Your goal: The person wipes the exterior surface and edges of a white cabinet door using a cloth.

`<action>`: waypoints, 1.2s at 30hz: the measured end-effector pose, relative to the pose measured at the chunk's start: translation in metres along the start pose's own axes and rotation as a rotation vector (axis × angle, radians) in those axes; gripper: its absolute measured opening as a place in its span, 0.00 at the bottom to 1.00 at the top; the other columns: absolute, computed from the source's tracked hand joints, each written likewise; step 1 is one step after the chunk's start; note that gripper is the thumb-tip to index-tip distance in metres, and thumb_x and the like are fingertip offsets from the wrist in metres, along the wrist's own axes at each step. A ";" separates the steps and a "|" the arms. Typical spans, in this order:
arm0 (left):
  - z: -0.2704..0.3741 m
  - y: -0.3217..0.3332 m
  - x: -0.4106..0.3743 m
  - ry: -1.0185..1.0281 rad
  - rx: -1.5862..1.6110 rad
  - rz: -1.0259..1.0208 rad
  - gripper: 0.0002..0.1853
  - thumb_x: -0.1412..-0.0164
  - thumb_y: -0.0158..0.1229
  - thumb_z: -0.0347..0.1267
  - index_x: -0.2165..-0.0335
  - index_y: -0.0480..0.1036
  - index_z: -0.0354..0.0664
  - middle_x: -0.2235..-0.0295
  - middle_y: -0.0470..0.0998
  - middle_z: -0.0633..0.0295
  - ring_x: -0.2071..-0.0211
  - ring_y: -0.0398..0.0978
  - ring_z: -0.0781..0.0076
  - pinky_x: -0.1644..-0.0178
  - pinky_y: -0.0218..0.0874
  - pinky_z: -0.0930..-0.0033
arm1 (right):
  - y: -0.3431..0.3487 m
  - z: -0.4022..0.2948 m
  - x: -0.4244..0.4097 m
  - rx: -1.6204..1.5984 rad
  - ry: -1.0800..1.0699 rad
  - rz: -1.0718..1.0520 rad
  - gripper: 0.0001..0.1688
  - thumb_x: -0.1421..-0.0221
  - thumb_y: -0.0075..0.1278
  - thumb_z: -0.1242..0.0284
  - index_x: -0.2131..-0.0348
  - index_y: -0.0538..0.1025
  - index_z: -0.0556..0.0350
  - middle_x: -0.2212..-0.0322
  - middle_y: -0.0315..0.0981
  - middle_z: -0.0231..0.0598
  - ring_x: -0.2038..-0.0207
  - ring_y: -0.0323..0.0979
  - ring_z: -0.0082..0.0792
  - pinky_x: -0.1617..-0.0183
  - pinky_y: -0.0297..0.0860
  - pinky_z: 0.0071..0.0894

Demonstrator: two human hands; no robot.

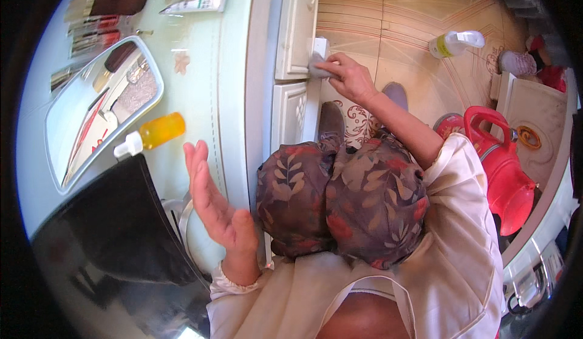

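Observation:
My right hand grips a grey cloth against the lower edge of a white cabinet door. Raised near the edge of the pale tabletop, my left hand holds nothing, its palm turned sideways and the fingers pointing up in the picture. Beyond its fingertips a bottle of yellow-orange liquid with a white cap lies on the tabletop. A framed mirror lies farther left. Below the bottle is a large black object, whose kind I cannot tell.
A white tube and several cosmetic items lie at the table's far end. On the tiled floor lies a clear bottle with a yellow-green label. A red thermos jug is at the right, beside a white piece of furniture.

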State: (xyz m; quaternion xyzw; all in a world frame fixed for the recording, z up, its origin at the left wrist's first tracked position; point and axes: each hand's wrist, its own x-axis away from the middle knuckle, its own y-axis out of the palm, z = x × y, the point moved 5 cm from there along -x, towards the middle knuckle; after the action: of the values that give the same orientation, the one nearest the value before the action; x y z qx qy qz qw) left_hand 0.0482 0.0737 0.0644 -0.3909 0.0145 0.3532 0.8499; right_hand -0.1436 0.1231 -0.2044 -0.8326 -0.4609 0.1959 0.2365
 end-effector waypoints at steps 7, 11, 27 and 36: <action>-0.002 0.002 0.002 -0.076 -0.046 0.052 0.39 0.46 0.44 0.52 0.49 0.51 0.30 0.46 0.52 0.43 0.41 0.43 0.51 0.40 0.32 0.55 | -0.003 -0.028 -0.021 -0.142 -0.132 0.265 0.31 0.59 0.47 0.74 0.51 0.65 0.38 0.59 0.62 0.41 0.61 0.66 0.43 0.62 0.67 0.35; -0.001 0.002 0.004 -0.038 -0.040 0.021 0.32 0.44 0.45 0.47 0.49 0.52 0.35 0.47 0.54 0.44 0.42 0.43 0.47 0.41 0.33 0.51 | 0.028 0.026 0.006 0.253 -0.156 -0.230 0.26 0.59 0.46 0.76 0.56 0.67 0.39 0.56 0.60 0.37 0.59 0.65 0.43 0.64 0.69 0.38; 0.001 -0.001 0.000 0.147 -0.011 -0.011 0.27 0.43 0.43 0.37 0.48 0.53 0.34 0.47 0.56 0.48 0.42 0.45 0.53 0.41 0.35 0.58 | -0.069 0.050 0.001 -0.094 0.430 -0.023 0.25 0.62 0.47 0.62 0.60 0.72 0.48 0.68 0.73 0.44 0.64 0.71 0.43 0.60 0.66 0.38; 0.004 0.008 -0.005 0.024 -0.004 -0.034 0.31 0.41 0.40 0.45 0.48 0.51 0.32 0.45 0.53 0.49 0.41 0.43 0.58 0.39 0.30 0.59 | -0.054 -0.001 -0.040 -0.049 0.114 -0.466 0.20 0.65 0.50 0.66 0.66 0.74 0.48 0.77 0.73 0.38 0.73 0.71 0.34 0.68 0.66 0.31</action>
State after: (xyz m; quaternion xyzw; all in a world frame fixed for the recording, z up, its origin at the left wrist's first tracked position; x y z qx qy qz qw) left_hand 0.0390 0.0773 0.0635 -0.3969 0.0173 0.3341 0.8547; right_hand -0.1992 0.1131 -0.1684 -0.7189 -0.6312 0.0775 0.2806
